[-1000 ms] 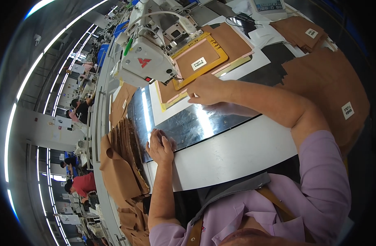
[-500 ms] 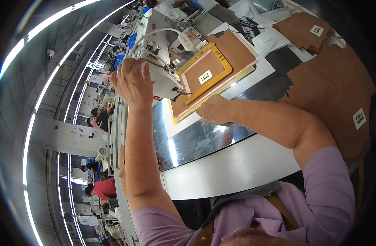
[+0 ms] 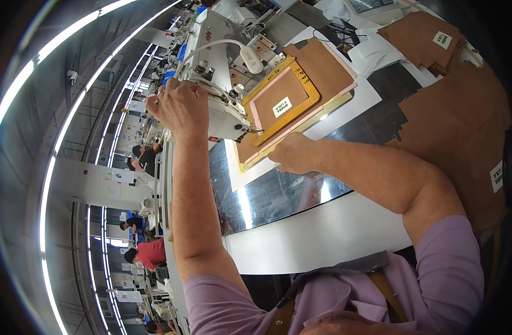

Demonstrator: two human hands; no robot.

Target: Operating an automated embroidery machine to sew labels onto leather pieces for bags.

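A white industrial sewing machine (image 3: 225, 118) stands with its needle end over a brown sheet (image 3: 323, 67) in a yellow-edged sewing template. A yellow rectangular frame (image 3: 309, 102) lies on the brown material, around a panel with a white label (image 3: 281, 106). My left hand (image 3: 180, 106) is raised beside the machine head, its fingers curled; what they hold, if anything, is hidden. With its fingers bent together, my right hand (image 3: 294, 153) grips the template's near edge, just right of the needle area. Its fingertips are partly hidden.
Brown pieces (image 3: 446, 134) spread over the right side, with a labelled brown stack (image 3: 420, 39) behind. A lamp on a bent neck (image 3: 251, 60) hangs over the machine. Shiny metal plate (image 3: 278, 192) covers the near table. Other people work at far left.
My left fingers have curled in more, and the thumb no longer stands apart. The right hand keeps its place at the template edge. The whole view has shifted slightly.
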